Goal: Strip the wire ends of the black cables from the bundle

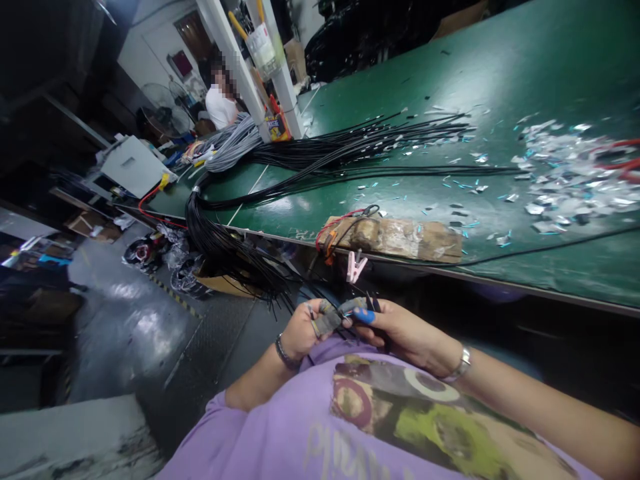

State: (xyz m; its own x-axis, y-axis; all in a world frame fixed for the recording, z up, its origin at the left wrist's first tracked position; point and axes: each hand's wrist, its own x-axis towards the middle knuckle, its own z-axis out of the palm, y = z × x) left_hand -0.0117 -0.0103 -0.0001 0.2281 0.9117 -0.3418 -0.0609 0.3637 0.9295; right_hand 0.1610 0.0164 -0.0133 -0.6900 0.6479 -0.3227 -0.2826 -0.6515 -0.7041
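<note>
My left hand [306, 328], with grey wraps on its fingers, pinches the end of a black cable in front of my body. My right hand [403, 333] meets it fingertip to fingertip, a blue cover on the thumb and a grey one on a finger. Thin pale and bluish wires [347, 316] show between the two pinches. Dark pointed tips stick up by the right fingers; I cannot make out what they belong to. Left of my hands, a thick bundle of black cables [210, 230] hangs over the bench edge.
On the green bench [500, 80] lie more black cables [320, 157], scattered foil scraps [565, 173] and a worn wooden block [420, 240]. A pink clip [355, 267] hangs at the edge. Behind the white post [235, 67] sits a person [220, 107] near grey cables [233, 147].
</note>
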